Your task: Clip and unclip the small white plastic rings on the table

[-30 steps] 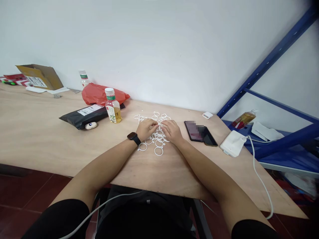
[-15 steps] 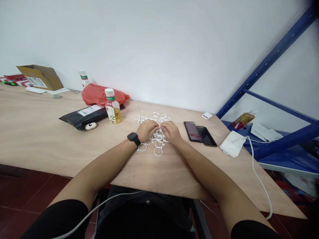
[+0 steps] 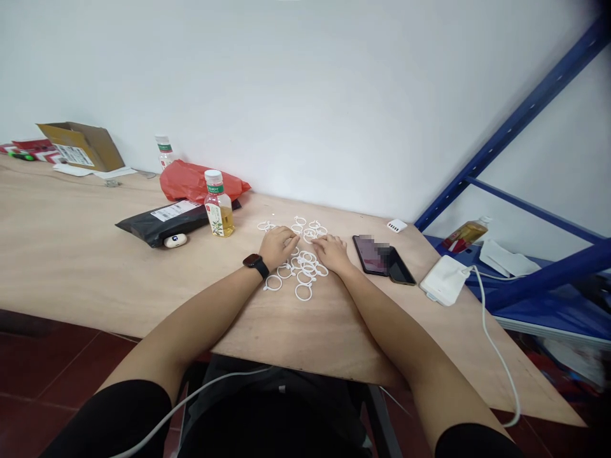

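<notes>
White plastic rings with small knobs, such as the nearest ring (image 3: pixel 303 300), lie in a loose pile on the wooden table (image 3: pixel 267 331). My left hand (image 3: pixel 279 247), with a black watch (image 3: pixel 256 263) at the wrist, rests at the left side of the pile, thumb and fingers apart. At the pile's right side lies my right hand (image 3: pixel 331 252), palm down with its fingers spread. A gap with several rings separates the two hands. I see no ring held in either; the undersides of the fingers are hidden.
Left stand a tea bottle (image 3: pixel 219 213), a red bag (image 3: pixel 188 181), a black parcel (image 3: pixel 160 222), an earbud case (image 3: pixel 175 240) and a carton (image 3: pixel 88 146). Right lie two phones (image 3: pixel 372 257), a white power bank (image 3: pixel 445 280) with a cable, and a blue rack (image 3: pixel 515 130).
My hands have moved apart from where their fingertips met over the pile. The fingers of my right hand have spread out. The camera view has shifted slightly.
</notes>
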Tool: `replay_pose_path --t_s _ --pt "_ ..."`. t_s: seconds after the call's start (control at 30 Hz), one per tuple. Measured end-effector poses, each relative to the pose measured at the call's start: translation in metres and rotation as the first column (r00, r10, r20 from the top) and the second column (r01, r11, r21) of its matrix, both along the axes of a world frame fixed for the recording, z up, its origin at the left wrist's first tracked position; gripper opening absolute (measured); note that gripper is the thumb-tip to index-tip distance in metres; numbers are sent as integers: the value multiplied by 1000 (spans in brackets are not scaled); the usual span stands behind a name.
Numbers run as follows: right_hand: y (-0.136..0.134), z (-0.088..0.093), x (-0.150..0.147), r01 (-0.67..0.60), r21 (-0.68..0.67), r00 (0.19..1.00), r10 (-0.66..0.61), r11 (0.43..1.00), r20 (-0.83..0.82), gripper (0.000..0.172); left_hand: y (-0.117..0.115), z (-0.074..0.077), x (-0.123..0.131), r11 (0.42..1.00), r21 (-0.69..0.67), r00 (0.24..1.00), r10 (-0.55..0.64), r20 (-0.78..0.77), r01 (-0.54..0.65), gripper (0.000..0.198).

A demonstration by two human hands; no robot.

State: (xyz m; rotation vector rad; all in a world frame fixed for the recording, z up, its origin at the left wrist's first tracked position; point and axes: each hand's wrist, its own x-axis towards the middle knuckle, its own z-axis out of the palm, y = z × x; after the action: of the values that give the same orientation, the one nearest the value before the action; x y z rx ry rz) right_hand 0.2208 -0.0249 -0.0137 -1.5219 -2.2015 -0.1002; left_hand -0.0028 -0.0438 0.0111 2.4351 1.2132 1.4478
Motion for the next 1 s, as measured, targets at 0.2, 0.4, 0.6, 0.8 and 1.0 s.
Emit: replay_pose_path --t_s 0.2,0.4,0.6,0.8,1.0 --pt "-8 9 -1 -32 61 999 34 998 -38 10 1 -3 0 999 -32 1000 20 12 -19 20" --pt "-21 23 -10 -276 275 954 297 921 -38 17 2 -4 0 998 -68 1000 -7 10 7 27" --pt "-28 25 -18 -410 290 908 419 865 33 23 4 -9 2 975 -170 983 -122 139 145 30" --pt "-27 25 -15 -390 310 908 418 867 -26 19 6 -15 8 912 -300 927 -175 332 280 30" --pt "-25 20 -14 -267 302 887 356 915 -295 22 1 -10 7 972 -149 980 -165 110 180 30"
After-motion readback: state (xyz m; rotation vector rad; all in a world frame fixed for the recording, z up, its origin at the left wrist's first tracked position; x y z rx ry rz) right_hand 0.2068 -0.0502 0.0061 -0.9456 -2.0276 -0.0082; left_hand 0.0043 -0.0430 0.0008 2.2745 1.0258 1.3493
